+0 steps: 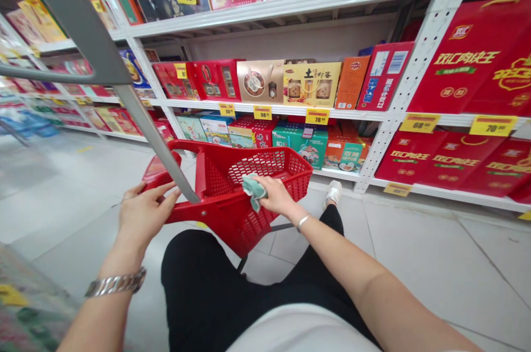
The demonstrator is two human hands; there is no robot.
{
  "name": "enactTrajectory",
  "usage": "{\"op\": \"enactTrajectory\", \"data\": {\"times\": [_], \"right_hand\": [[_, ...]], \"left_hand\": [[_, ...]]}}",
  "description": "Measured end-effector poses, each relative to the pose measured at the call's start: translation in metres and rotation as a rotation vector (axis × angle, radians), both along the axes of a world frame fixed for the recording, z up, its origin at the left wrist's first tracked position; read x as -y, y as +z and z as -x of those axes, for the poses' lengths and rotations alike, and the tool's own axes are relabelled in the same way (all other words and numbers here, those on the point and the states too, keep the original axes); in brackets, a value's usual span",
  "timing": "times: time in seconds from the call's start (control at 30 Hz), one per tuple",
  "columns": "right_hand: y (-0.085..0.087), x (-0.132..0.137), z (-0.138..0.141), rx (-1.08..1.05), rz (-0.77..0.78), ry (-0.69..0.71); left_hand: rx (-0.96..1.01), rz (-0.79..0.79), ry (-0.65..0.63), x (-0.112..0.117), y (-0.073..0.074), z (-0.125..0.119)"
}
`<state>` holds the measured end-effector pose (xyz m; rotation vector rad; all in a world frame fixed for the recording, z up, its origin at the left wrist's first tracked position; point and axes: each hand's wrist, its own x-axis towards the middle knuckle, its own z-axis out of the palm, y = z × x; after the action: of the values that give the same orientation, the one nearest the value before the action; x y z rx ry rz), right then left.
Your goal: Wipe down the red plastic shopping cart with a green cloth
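A red plastic shopping basket (265,175) stands on the floor in front of my knees, tilted toward me. My left hand (143,213) rests on its red handle edge, fingers curled round the grey metal pull bar (157,144). My right hand (276,194) is closed on a teal-green cloth (254,190) and presses it against the basket's near rim. I wear black trousers, and a white shoe (333,192) shows beyond the basket.
White metal shelving (390,114) runs along the right and back, stacked with red, orange and green gift boxes and yellow price tags (317,116). Grey tiled floor (435,252) lies open to the right. More shelves line the aisle at far left.
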<state>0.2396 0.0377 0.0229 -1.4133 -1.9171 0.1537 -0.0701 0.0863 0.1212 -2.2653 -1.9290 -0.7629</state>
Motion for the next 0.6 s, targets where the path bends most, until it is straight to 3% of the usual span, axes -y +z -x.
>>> {"op": "enactTrajectory", "data": {"times": [0.17, 0.3, 0.43, 0.6], "right_hand": [[-0.002, -0.005, -0.076, 0.093, 0.150, -0.241], [0.000, -0.009, -0.112, 0.090, 0.160, -0.310], [-0.005, -0.014, -0.112, 0.068, 0.150, -0.344], [-0.015, -0.009, -0.081, 0.057, 0.113, -0.357]], "left_hand": [[0.015, -0.036, -0.010, -0.008, -0.005, 0.003], [0.003, -0.008, -0.003, -0.019, -0.005, 0.006], [-0.020, -0.061, -0.051, -0.033, -0.003, 0.007], [0.138, -0.426, 0.094, -0.021, -0.014, -0.008]]}}
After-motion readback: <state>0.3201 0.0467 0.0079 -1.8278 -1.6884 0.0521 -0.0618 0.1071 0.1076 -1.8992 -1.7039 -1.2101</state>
